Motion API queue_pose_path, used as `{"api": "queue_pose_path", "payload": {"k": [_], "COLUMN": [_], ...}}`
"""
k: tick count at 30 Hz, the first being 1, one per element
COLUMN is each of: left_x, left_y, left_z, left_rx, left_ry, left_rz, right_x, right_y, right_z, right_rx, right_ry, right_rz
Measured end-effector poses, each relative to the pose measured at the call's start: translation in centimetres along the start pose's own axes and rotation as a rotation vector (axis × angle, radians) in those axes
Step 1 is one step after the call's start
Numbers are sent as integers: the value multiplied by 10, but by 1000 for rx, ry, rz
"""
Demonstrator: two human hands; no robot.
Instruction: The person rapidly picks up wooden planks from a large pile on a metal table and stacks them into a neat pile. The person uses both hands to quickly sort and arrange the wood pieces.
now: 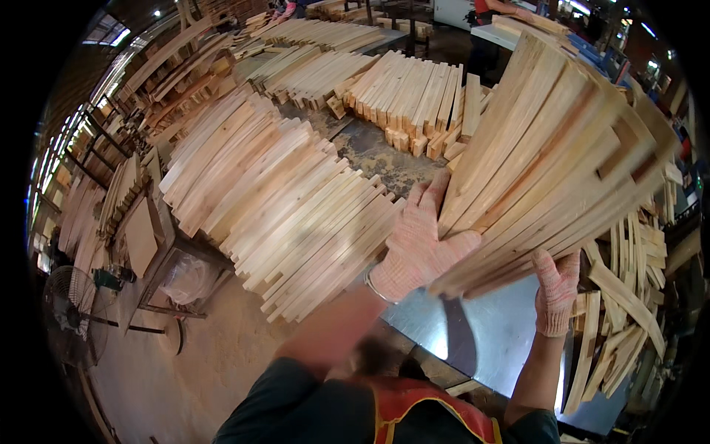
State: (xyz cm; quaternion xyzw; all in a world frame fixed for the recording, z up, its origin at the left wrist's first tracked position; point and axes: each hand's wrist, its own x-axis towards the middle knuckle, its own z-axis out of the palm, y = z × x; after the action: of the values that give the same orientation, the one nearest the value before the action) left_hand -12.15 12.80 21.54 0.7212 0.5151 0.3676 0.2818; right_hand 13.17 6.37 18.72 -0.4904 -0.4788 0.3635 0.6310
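Note:
A thick bundle of wooden slats (532,155) stands tilted between my hands, fanned wide at its far end and slightly blurred. My left hand (421,248), in a pale pink knitted glove, presses against the bundle's left side, thumb across the near slats. My right hand (556,288), gloved alike, grips the bundle's near right edge; some of its fingers are hidden behind the wood. Just left of my left hand, a long row of light slats (274,200) lies side by side. Beneath the bundle is a shiny metal table surface (473,333).
Shorter wood pieces (407,92) stand stacked on the dusty dark table (388,159) beyond. Loose strips (625,311) lie piled at the right. A fan (70,314) stands at lower left. Another person's red sleeve (488,6) shows at the far right.

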Motion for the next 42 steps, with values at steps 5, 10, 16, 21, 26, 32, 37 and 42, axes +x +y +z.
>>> {"api": "queue_pose_path", "payload": {"k": [5,10,16,21,26,32,37,42], "left_x": [-29,-130,-138,-146,-243,-247,-315,-285], "left_y": [-104,-283,-248,-251,-377,-403,-361,-294], "left_z": [10,18,-42,-101,-160,-143,-105,-122], "left_rx": [27,815,1205,533,288,-1150,-1179,-627], "left_ry": [-180,-393,-716,-458,758,721,446,-359], "left_rz": [179,307,447,-230,-745,-850,-1042,-881], "right_x": [-64,-169,-195,-175,-166,-155,-114,-85], "right_y": [108,220,251,214,161,196,173,199], "right_z": [-23,57,92,74,130,112,91,37], "right_rx": [-884,-345,-1353,-147,223,69,142,237], "right_ry": [22,-232,-451,-106,-69,-13,-71,26], "right_rz": [-365,351,287,684,685,855,748,764]}}
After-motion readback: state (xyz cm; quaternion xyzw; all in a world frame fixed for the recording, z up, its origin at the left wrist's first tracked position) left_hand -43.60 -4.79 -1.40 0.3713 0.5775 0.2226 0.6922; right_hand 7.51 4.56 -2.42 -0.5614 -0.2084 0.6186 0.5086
